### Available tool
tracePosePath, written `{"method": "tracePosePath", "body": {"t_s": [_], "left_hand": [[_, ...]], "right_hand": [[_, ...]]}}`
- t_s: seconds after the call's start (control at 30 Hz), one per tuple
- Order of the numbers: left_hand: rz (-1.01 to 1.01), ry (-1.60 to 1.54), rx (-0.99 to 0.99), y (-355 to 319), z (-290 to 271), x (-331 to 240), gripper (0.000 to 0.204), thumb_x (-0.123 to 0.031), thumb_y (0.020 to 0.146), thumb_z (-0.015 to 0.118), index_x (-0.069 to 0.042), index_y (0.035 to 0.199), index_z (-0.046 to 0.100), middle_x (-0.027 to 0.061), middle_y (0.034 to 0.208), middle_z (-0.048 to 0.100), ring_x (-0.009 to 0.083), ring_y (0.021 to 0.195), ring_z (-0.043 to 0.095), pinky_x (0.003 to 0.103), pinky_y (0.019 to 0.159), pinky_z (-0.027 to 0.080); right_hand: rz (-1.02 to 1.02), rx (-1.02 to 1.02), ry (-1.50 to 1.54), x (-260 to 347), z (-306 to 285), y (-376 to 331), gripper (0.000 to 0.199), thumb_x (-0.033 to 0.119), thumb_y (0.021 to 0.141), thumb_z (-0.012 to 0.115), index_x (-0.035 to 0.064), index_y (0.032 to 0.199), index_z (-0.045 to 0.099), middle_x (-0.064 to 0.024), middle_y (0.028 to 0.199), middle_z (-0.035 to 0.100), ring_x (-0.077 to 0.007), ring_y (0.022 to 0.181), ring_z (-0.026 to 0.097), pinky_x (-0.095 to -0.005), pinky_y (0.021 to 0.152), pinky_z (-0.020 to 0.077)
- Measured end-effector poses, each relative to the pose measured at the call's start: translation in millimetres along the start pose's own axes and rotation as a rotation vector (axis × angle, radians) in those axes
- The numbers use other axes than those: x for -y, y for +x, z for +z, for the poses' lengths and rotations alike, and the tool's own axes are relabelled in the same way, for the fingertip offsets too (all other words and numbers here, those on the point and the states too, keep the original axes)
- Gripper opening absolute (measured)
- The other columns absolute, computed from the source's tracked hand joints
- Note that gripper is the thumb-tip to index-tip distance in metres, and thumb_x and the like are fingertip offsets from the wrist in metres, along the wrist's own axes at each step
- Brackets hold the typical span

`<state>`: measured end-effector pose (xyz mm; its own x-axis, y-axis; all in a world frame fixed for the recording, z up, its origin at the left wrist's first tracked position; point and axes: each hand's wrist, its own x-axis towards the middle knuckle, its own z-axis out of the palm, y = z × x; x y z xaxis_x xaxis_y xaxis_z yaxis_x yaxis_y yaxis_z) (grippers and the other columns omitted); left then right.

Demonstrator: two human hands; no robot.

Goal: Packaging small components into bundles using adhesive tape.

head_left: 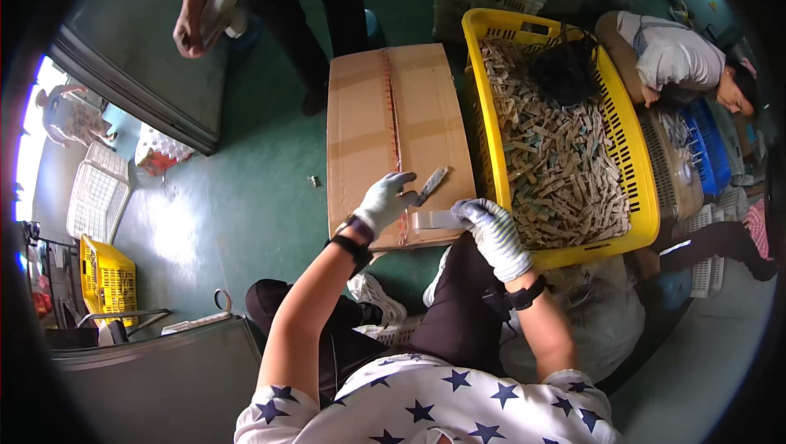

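Note:
My left hand (381,203), in a white glove, is over the near part of a brown cardboard box (360,141), thumb and fingers apart with nothing seen between them. Just right of its fingertips, a small dark elongated piece with a pale end (432,185) lies on the box top; its kind is unclear. My right hand (496,237), in a striped white glove, is closed on the right end of a flat white strip (436,219). The strip lies along the box's near edge, its left end toward my left hand.
Right of the box, a yellow plastic basket (647,198) holds many small flat pieces and a black bundle (565,73). Another person (684,51) bends beyond it. At the far left stands a person whose hand (190,34) holds a whitish object. A yellow crate (106,280) sits at left.

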<state>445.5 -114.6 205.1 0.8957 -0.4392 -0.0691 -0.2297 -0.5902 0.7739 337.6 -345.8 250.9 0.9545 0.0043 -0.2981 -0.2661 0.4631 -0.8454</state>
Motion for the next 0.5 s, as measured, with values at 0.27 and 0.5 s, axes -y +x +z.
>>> {"method": "tracePosePath", "body": {"t_s": [0.27,0.5], "left_hand": [[-0.216,0.626,0.410,94.7,52.9,-54.1,0.072,-0.040,0.078,0.074,-0.005,0.134,0.045,0.0165,0.124,0.060,0.0373,0.110,0.060,0.044,0.091,0.050],[-0.257,0.373,0.291,93.1,60.8,2.0,0.055,-0.035,0.085,0.065,-0.004,0.128,0.051,0.0185,0.115,0.065,0.0347,0.104,0.063,0.041,0.087,0.050]], "right_hand": [[-0.062,-0.103,-0.166,1.1,-0.7,-2.2,0.014,0.012,0.094,0.059,0.0000,0.096,0.067,-0.0051,0.090,0.069,-0.0124,0.085,0.064,-0.0259,0.083,0.0509],[-0.150,-0.092,-0.326,2.1,2.8,0.3,0.014,0.009,0.093,0.059,-0.0004,0.097,0.068,-0.0059,0.090,0.070,-0.0127,0.085,0.065,-0.0264,0.081,0.0518]]}}
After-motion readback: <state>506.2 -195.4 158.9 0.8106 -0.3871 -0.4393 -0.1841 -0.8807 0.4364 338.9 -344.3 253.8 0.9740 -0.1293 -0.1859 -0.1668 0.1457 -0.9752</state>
